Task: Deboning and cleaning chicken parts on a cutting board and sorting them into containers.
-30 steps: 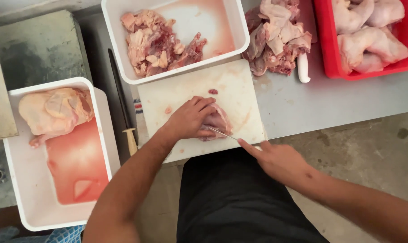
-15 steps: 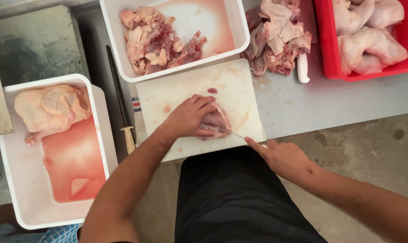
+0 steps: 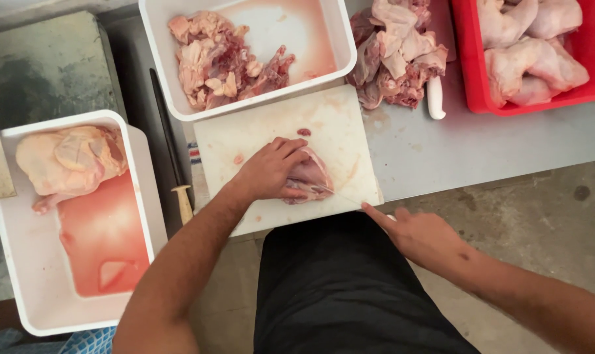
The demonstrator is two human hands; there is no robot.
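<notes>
While the left hand (image 3: pixel 271 172) lay flat on the chicken piece (image 3: pixel 308 177), its fingers (image 3: pixel 291 149) were spread and curled lightly over the meat, pressing it down onto the white cutting board (image 3: pixel 258 134). No closed grip, just a hold-down from above.

Right hand (image 3: pixel 422 236) sat just off the board's near right corner, fingers (image 3: pixel 376 213) wrapped shut around a knife handle, index finger stretched along the top. Handle mostly hidden by the hand. Thin knife blade (image 3: pixel 340 195) ran from the right fingertips up-left into the chicken piece, meeting it just under the left fingertips.

Chicken piece: pale pink, on the board's right half, partly under the left fingers.

Beyond the left fingers: white tub (image 3: pixel 323 26) with a heap of cut chicken pieces (image 3: pixel 218 59), its edge touching the board's far edge. Right of that, well beyond the right fingers, a loose pile of raw trimmings (image 3: pixel 399 52) on the grey desk (image 3: pixel 494 144), with a white-handled knife (image 3: pixel 436 98) at the pile's edge. Farther right, a red crate (image 3: pixel 471 72) holding whole skinned birds (image 3: pixel 527 59).

Left of the left forearm: sharpening steel (image 3: pixel 169 151) with wooden handle, lying between board and a second white tub (image 3: pixel 22 295). That tub held one whole chicken (image 3: pixel 68 160) and pink liquid.

Small meat scraps (image 3: pixel 304 132) on the board, just past the left fingertips.
</notes>
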